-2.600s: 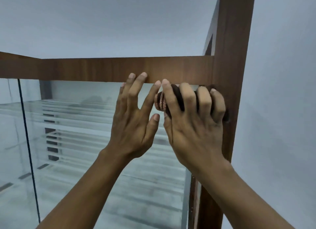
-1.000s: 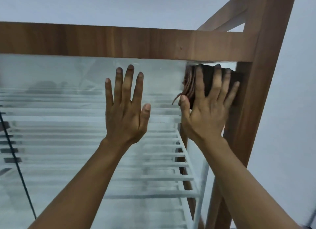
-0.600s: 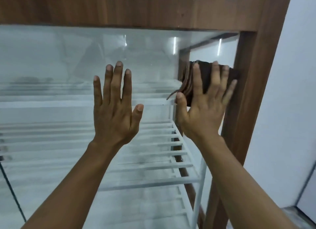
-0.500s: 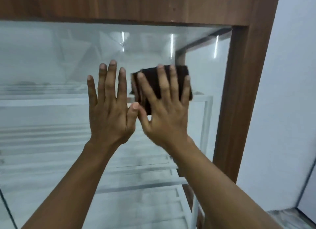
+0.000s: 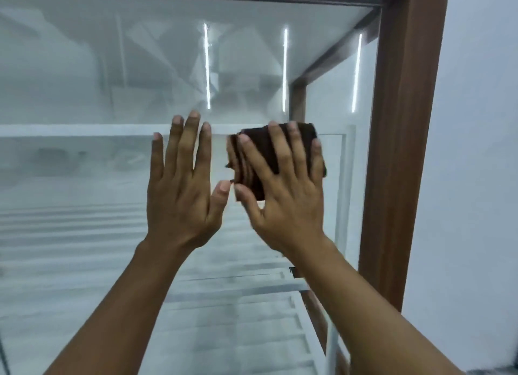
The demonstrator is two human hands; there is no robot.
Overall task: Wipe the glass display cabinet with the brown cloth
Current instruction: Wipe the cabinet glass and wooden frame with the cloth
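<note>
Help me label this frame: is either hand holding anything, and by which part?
Right hand presses the cloth to the glass, flat fingers across its face; no grip. Left hand holds nothing.

- We are seeing a plain pale wall [image 5: 476, 150] filling the right side of the view, evenly lit and unmarked.
- Three thin white light streaks [image 5: 285, 69] are standing upright side by side across the upper middle, well apart from one another.
- Hazy grey reflected shapes [image 5: 56, 66] are spreading over the upper left, too blurred for us to tell what they are.
- A white shelf bar [image 5: 70, 130] is running level from the left edge.
- White slatted racks [image 5: 70, 220] are lying below it, stacked downward.
- A sliver of grey floor [image 5: 499, 372] is showing in the bottom right corner.
</note>
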